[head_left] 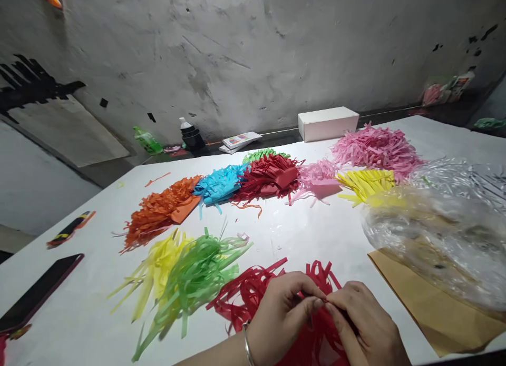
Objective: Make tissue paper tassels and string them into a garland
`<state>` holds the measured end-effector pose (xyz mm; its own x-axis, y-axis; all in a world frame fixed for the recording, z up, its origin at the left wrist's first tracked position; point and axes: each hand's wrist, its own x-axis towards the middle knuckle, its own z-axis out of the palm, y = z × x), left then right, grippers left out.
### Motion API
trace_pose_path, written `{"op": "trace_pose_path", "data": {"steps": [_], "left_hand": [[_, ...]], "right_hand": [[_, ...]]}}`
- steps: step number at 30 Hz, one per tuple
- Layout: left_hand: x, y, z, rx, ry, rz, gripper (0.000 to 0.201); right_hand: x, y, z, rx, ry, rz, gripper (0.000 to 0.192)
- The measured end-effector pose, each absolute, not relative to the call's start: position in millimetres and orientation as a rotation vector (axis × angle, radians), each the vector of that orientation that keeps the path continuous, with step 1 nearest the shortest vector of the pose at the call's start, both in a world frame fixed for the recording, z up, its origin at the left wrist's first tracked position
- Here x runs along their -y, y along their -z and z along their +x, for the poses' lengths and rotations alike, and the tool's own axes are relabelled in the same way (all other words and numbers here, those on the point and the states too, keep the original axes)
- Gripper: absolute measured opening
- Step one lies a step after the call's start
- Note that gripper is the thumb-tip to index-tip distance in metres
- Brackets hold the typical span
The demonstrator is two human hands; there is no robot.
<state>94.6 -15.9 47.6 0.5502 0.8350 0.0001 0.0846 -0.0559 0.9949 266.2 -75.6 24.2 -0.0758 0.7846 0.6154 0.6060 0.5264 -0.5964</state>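
Both hands, left hand (279,316) and right hand (363,324), pinch thin red paper strips (253,289) (fingertips touching); green paper strips (193,274) lie beside.

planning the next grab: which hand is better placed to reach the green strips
Left, probably. The left hand sits on the same side as the green strips, which lie just beyond it. The right hand would have to cross over; both pinch the red strips.

Bare desk (300,234) lies open at 12 o'clock of the hands (316,318). Green strips (193,276) block 10 o'clock, a plastic bag (438,234) blocks 2 o'clock.
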Motion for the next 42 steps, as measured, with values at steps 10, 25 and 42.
{"op": "trace_pose_path", "data": {"steps": [10, 25, 42], "left_hand": [[16, -45, 94, -0.847, -0.788, 1.547, 0.014], [15, -45, 94, -0.88, -0.772, 1.494, 0.013], [0, -58, 86, -0.95, -0.648, 1.697, 0.011]], "right_hand": [[73, -22, 263, 1.668, -0.362, -1.154, 0.015], [71, -18, 262, 1.648, -0.414, -1.157, 0.014], [68, -13, 261, 1.662, -0.347, -1.207, 0.012]]}}
